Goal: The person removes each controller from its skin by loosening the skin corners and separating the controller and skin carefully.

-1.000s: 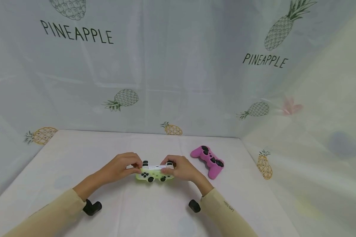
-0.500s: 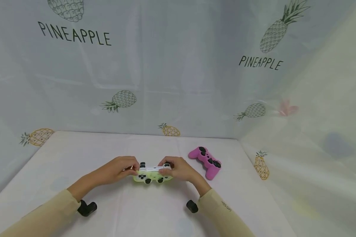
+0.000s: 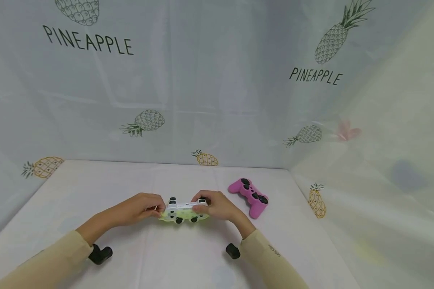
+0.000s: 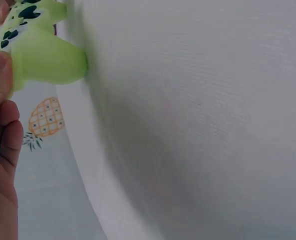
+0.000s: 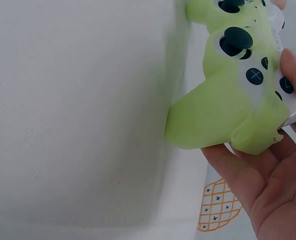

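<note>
A white game controller (image 3: 181, 205) with black sticks and buttons is between both hands, partly inside a pale green silicone cover (image 5: 207, 115). My left hand (image 3: 142, 208) pinches the left end of the cover between thumb and fingers. My right hand (image 3: 217, 205) grips the controller's right end, thumb on its front and fingers behind. In the right wrist view, the cover's outer edge gapes at the right end and white plastic shows beside it. The green grip ends reach down to or near the tabletop; actual contact is hard to tell.
A pink game controller (image 3: 251, 196) lies on the white-covered table (image 3: 181, 257), right of and behind the right hand. Behind the table hangs a pale sheet (image 3: 217, 88) printed with pineapples. Black wrist cameras (image 3: 100, 254) sit at both sleeves.
My left hand has moved slightly left, stretching the cover's left end outward, and green now overlies the directional buttons more. The right hand keeps its grip. The head view has shifted a little.
</note>
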Motion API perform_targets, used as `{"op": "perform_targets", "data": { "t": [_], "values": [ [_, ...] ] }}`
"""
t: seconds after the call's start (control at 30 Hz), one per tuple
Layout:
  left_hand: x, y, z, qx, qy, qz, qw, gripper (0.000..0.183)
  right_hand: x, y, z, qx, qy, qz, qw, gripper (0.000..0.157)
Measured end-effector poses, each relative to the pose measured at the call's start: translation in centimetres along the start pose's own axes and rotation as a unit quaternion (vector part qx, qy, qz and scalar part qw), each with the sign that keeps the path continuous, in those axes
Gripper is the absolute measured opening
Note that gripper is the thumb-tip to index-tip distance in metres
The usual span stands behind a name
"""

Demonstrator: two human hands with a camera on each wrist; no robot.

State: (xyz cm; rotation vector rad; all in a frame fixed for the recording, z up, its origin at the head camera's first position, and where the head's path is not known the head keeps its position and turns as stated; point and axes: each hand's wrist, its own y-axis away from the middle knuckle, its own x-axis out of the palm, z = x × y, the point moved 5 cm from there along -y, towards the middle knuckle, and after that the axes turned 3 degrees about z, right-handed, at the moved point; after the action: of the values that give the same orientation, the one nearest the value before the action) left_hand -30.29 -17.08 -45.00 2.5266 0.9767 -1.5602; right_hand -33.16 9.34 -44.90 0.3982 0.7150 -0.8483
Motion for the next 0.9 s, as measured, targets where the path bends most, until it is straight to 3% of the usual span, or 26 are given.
{"op": "perform_targets", "data": {
  "t": [0.23,0.37,0.57,0.77,0.9],
  "values": [
    [0.9,0.8,0.7,-0.016,0.027,0.017,0.9994,0.020,0.0,0.0,-0.1,0.001,-0.005,0.001,1.000,0.020],
    [1.0,0.9,1.4,-0.060,0.060,0.027,0.9960,0.016,-0.1,0.0,0.0,0.007,-0.007,-0.004,1.000,0.020],
    [1.1,1.2,2.3,-0.137,0.102,0.043,0.9843,0.013,0.0,0.1,-0.1,0.012,-0.017,-0.011,1.000,0.019],
    [1.0,1.0,2.3,-0.141,0.091,0.026,0.9854,0.017,0.3,0.2,-0.1,0.015,-0.025,-0.033,0.999,0.020],
    [0.9,0.6,2.1,-0.162,0.089,0.013,0.9827,0.022,0.5,0.3,-0.2,0.025,-0.031,-0.049,0.998,0.025]
  ]
}}
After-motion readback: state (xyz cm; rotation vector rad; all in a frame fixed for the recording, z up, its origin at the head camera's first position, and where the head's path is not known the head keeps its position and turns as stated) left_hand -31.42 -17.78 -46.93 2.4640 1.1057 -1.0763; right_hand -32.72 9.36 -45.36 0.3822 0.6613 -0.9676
